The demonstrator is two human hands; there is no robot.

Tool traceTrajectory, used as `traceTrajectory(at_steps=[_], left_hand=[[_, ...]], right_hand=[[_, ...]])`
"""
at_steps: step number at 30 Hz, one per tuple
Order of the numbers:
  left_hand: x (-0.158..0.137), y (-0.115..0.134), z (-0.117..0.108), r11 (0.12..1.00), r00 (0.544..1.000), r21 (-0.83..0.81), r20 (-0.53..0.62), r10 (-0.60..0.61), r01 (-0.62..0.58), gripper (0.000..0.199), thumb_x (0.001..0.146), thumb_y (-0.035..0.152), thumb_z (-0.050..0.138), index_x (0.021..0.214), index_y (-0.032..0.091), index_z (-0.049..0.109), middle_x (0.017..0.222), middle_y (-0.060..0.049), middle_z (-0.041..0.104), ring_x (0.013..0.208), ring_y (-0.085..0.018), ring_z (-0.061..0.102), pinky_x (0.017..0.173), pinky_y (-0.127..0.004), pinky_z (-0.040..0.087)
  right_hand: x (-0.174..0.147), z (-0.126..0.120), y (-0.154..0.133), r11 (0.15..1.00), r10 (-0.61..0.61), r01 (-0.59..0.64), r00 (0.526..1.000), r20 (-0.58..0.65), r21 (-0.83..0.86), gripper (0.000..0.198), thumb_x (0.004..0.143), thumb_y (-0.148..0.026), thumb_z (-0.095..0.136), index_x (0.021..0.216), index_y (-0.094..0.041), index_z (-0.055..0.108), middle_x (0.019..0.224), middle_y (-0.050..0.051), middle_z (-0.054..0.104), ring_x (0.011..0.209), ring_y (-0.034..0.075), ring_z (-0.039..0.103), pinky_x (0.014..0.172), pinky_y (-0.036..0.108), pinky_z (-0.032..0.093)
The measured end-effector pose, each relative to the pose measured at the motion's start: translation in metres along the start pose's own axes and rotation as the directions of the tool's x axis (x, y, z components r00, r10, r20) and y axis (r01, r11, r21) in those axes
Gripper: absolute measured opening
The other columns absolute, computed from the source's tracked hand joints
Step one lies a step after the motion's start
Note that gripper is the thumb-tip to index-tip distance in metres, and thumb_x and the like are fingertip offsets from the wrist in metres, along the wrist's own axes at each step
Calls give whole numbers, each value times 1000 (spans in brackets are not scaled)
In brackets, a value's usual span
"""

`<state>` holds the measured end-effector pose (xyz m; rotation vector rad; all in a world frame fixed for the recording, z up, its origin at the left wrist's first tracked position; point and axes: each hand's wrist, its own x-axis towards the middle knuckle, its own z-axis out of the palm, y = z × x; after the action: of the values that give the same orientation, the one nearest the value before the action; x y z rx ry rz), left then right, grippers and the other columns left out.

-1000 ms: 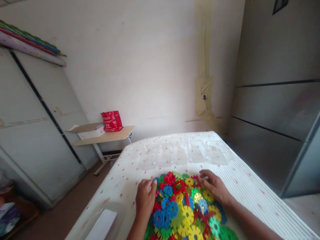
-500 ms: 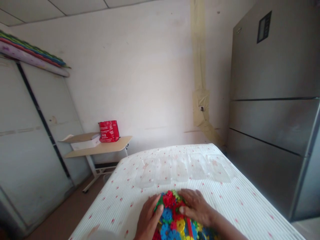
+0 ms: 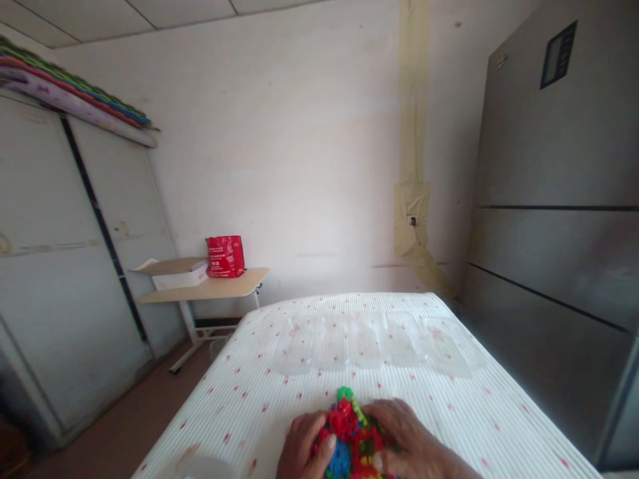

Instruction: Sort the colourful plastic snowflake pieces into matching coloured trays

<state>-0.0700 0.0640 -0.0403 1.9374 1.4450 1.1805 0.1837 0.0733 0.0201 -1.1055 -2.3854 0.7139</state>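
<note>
At the near edge of the table lies a heap of red, blue, green and yellow plastic flower-shaped building pieces (image 3: 344,426). My left hand (image 3: 305,447) curves around the left side of the heap, its thumb pressed on the blue and red pieces. From the other side, my right hand (image 3: 407,436) wraps over the pieces, fingers bent at the back and thumb toward the front. One green piece pokes out between the hands at the far end. The lower part of the heap is cut off by the bottom of the view.
Several clear plastic trays (image 3: 367,342) stand in a row across the table, beyond the hands. A whitish translucent round container (image 3: 207,468) shows at the bottom left. Behind, a small desk (image 3: 234,286) bears a red bag (image 3: 225,257) and a box (image 3: 180,276). A grey fridge (image 3: 559,159) stands right.
Both hands and the top of the heap sit lower in the view, with less of the pieces showing. The camera has turned slightly left. The green piece now stands out at the far end.
</note>
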Motion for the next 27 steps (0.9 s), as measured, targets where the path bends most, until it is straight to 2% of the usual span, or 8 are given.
traceTrajectory(at_steps=[4, 9, 13, 17, 20, 22, 24, 27], left_hand=[[-1, 4, -2, 1000, 999, -2, 48, -5, 5, 42, 81, 50, 47, 110, 24, 62, 114, -8, 62, 110, -21, 53, 99, -32, 41], [-1, 10, -6, 993, 994, -50, 33, -109, 111, 39, 82, 48, 46, 103, 21, 65, 109, -8, 64, 105, -22, 56, 95, -32, 43], [-1, 20, -11, 985, 992, -112, 36, -124, 128, 38, 82, 46, 47, 106, 22, 64, 108, -7, 65, 104, -22, 57, 94, -31, 43], [1, 28, -16, 979, 993, -168, 50, -106, 113, 36, 84, 44, 44, 101, 20, 66, 102, -7, 67, 99, -21, 60, 90, -29, 45], [3, 27, -18, 970, 992, -210, 3, -123, 121, 37, 84, 44, 44, 99, 19, 66, 102, -7, 68, 99, -20, 60, 90, -29, 44], [3, 25, -18, 962, 988, -240, -53, -146, 129, 37, 83, 45, 45, 97, 19, 67, 104, -7, 67, 101, -21, 59, 92, -30, 43], [3, 22, -19, 952, 982, -273, -81, -169, 141, 37, 82, 45, 45, 95, 18, 68, 103, -7, 67, 100, -21, 59, 92, -31, 43], [3, 20, -20, 939, 976, -300, -87, -202, 168, 37, 82, 44, 46, 93, 17, 68, 100, -7, 68, 96, -21, 61, 89, -32, 45]], right_hand=[[-3, 2, 2, 1000, 5, -5, 1000, 5, -4, 67, 74, -62, 52, 129, -23, 48, 126, 11, 54, 114, 31, 47, 100, 47, 31], [-3, 2, 1, 1000, 12, -12, 1000, 17, -2, 65, 75, -61, 52, 128, -24, 49, 127, 10, 53, 116, 30, 45, 101, 47, 29], [-3, 2, 2, 1000, 5, -5, 1000, 11, 29, 62, 75, -59, 53, 126, -24, 52, 125, 9, 56, 116, 30, 46, 101, 46, 30], [-4, 0, 6, 987, 45, -45, 999, 1, 155, 56, 76, -57, 53, 120, -22, 58, 121, 9, 58, 112, 29, 51, 97, 41, 37], [-5, -7, 13, 945, 152, -124, 986, -71, 301, 50, 80, -55, 49, 112, -21, 63, 116, 8, 62, 107, 28, 54, 94, 40, 40], [-5, -12, 23, 909, 229, -151, 960, -164, 388, 48, 79, -56, 48, 104, -19, 67, 107, 8, 66, 103, 29, 57, 92, 40, 42], [-7, -15, 37, 851, 323, -165, 913, -250, 499, 49, 76, -59, 51, 93, -17, 69, 94, 9, 69, 93, 28, 60, 86, 41, 45], [-9, -15, 59, 670, 509, -134, 799, -320, 731, 48, 68, -62, 59, 81, -17, 68, 84, 9, 70, 80, 24, 63, 76, 38, 51]])
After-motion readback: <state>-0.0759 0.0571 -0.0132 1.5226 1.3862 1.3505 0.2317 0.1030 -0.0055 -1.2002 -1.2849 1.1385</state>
